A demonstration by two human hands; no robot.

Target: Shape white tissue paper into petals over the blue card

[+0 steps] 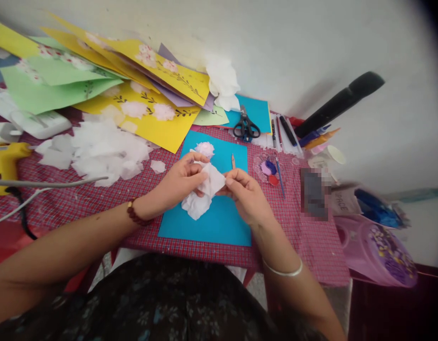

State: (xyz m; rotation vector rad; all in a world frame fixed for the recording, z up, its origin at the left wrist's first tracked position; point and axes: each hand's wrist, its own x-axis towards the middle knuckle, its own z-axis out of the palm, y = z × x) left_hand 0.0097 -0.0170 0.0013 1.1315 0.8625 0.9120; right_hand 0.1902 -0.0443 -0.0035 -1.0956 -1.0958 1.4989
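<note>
A crumpled piece of white tissue paper [214, 180] is held between my two hands above a blue sheet of paper [211, 227]. My left hand [185, 177] grips it from the left, thumb pressed against the tissue. At its right corner, my right hand [245, 189] pinches the edge between thumb and fingers. More white tissue hangs below the left hand over the blue sheet. A pale pink-white tissue flower [205, 149] lies on the upper part of the sheet. Beside it rests a pencil [233, 161], partly hidden by my right hand.
Loose white tissue pieces [98, 149] pile up at left, near a yellow glue gun [7, 161]. Flower-decorated cards [162, 116] lean at the back. Black scissors [246, 128], a paint palette [268, 170], a brush [280, 177] and a cup [334, 156] stand right. A pink bin [375, 251] is beyond the edge.
</note>
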